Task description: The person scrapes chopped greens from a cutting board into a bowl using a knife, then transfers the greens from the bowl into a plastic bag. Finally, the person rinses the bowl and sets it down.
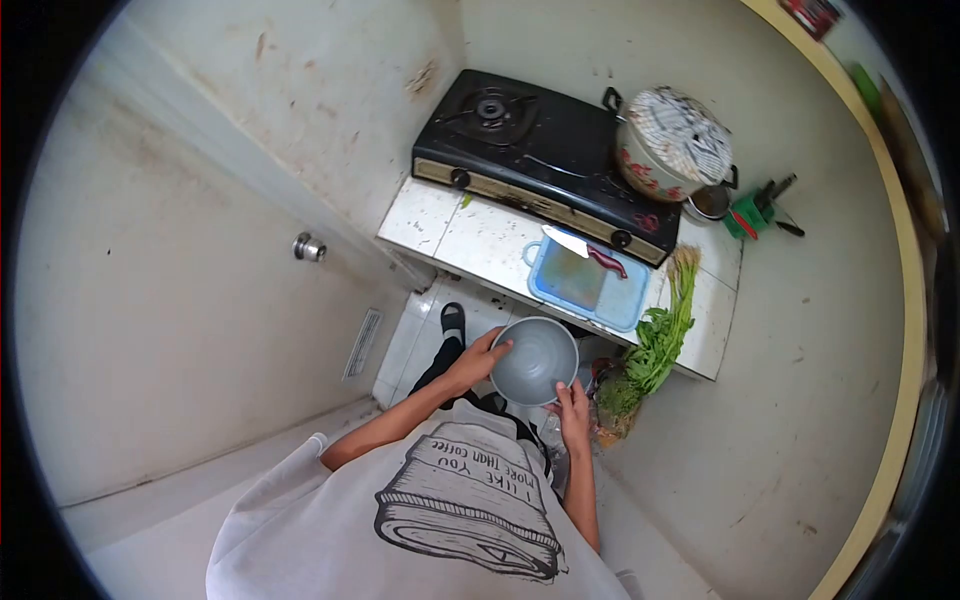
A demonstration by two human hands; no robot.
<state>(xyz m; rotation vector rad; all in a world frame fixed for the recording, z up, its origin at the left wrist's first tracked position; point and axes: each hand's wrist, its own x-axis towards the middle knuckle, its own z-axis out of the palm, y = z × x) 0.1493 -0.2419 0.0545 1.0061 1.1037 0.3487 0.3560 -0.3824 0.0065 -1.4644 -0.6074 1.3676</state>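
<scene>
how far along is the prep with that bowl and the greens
Done: a blue cutting board with a knife on it sits on the counter, and leafy greens lie beside it at the counter edge. In hand: the left hand and right hand hold a metal bowl, which looks empty. Left: the greens appear uncut, with none in the bowl or on the board.

Left arm: bent, reaching forward and down.
Left hand [483, 357]: fingers curled in a grip.
Right hand [573, 405]: forearm extended, fingers pinched closed.
</scene>
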